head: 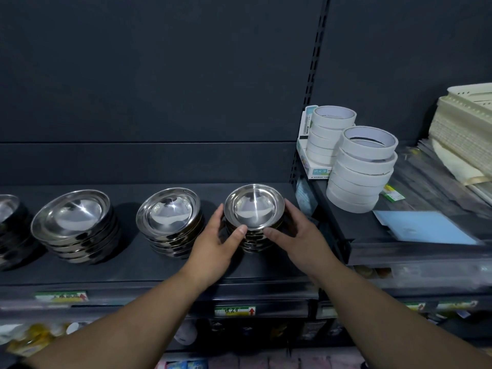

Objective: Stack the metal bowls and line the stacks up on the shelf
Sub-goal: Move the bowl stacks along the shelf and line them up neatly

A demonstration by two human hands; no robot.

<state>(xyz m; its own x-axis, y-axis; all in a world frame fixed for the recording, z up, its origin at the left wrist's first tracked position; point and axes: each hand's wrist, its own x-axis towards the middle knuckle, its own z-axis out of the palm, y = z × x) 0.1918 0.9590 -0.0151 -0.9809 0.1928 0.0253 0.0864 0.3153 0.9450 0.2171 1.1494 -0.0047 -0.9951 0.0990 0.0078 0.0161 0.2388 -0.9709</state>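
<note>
Metal bowls stand in four stacks along the dark shelf (133, 265), and the rightmost stack (254, 209) is the one we hold. It sits near the shelf's right end, with its top bowl open side up and shining. Our left grip (213, 243), a bare hand, curls round the stack's left side with the thumb pressed under the front rim of the top bowl. Our right grip (295, 235) curls round the right side, its thumb at the front near the left thumb. Both grips are closed about this one stack.

Just to the left we see a second stack (170, 222), near our left fingers but apart from them. Further left is a third stack (74, 225) of wider bowls, sitting slightly askew. A fourth stack (10, 230) is cut off by the frame's left edge.

On the neighbouring shelf to the right stand two piles of white tape rolls (362, 169), the nearer pile leaning a little, with a white box (304, 155) behind them. Beyond lie a blue sheet (426, 227) and cream plastic baskets (466, 123). Price tags (235, 311) with red arrows line the shelf's front edge.
</note>
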